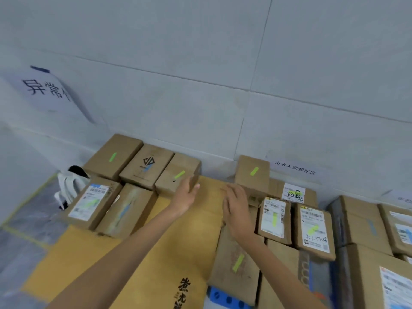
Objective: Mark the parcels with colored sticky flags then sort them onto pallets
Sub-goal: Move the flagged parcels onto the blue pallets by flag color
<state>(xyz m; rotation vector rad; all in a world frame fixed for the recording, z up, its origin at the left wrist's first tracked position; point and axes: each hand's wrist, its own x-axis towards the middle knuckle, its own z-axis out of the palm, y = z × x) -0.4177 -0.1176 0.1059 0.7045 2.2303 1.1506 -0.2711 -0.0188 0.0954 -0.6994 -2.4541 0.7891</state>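
Left grip (186,196) & right grip (236,208) are released, nothing held. Flagged parcel (178,175) is judged light, stiff (best taken by opp. sides).

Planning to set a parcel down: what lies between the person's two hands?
Only a bare stretch of the flat yellow-brown cardboard sheet lies between the left hand and the right hand, as the head view shows.

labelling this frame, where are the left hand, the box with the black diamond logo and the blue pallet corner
left hand (186,196), head view, middle of hand
box with the black diamond logo (148,172), head view, top face
blue pallet corner (225,298), head view, holed side
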